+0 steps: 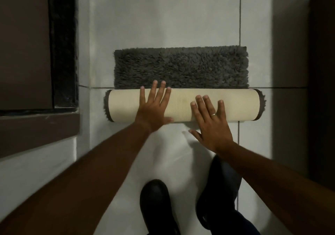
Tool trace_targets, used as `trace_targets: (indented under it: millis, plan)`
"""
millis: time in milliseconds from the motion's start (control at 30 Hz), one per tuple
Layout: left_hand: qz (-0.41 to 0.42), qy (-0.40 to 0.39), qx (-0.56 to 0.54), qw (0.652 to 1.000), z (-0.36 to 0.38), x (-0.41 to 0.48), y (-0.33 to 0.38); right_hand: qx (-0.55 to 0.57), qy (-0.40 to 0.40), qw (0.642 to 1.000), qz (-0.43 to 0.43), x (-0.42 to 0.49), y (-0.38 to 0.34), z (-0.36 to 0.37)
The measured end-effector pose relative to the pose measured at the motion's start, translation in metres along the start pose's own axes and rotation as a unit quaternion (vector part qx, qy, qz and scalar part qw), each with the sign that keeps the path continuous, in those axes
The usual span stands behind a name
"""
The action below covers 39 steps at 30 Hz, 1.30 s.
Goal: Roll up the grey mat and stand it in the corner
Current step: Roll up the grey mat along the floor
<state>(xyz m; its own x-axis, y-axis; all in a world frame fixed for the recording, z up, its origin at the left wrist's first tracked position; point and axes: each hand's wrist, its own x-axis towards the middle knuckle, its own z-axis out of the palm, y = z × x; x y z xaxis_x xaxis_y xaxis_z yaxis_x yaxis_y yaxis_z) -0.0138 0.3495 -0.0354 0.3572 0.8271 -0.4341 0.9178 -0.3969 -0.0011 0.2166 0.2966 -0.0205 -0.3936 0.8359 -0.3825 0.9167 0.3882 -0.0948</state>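
Note:
The grey shaggy mat (181, 67) lies on the pale tiled floor, partly rolled. Its rolled part (239, 105) is a cream-backed cylinder across the middle of the view, with grey pile showing at both ends. The flat part stretches away beyond the roll. My left hand (154, 107) rests palm-down on the roll left of centre, fingers spread and reaching its far edge. My right hand (210, 122) presses flat on the roll's near side right of centre, a ring on one finger.
A dark brown cabinet or door with a black frame (61, 44) stands at the left. Another dark panel (322, 71) rises at the right. My black shoe (155, 205) and dark trouser leg (221, 194) are on the floor (163, 17) below my hands.

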Motion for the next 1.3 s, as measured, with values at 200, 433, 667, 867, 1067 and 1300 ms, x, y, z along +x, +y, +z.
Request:
trace_targets:
  millis: [200, 433, 667, 867, 1067, 1300]
  plan:
    - [-0.135, 0.054, -0.089, 0.985, -0.025, 0.002, 0.020, 0.002, -0.010, 0.999, 0.036, 0.068, 0.030, -0.025]
    - [-0.118, -0.065, -0.129, 0.982, -0.033, 0.028, 0.006, 0.004, -0.029, 0.998, 0.047, 0.107, 0.051, -0.050]
    - [-0.058, -0.102, -0.086, 0.989, -0.062, 0.121, -0.045, 0.050, 0.041, 0.996, 0.056, 0.171, 0.069, -0.069]
    - [-0.046, -0.170, -0.128, 0.976, -0.080, 0.178, -0.075, -0.009, 0.038, 0.996, -0.077, 0.174, 0.099, -0.073]
    - [-0.018, -0.274, -0.224, 0.935, -0.091, 0.215, -0.091, 0.008, 0.022, 0.993, -0.113, 0.187, 0.108, -0.077]
    - [0.034, -0.285, -0.087, 0.954, -0.079, 0.221, -0.075, 0.153, -0.107, 0.981, -0.057, 0.216, 0.106, -0.087]
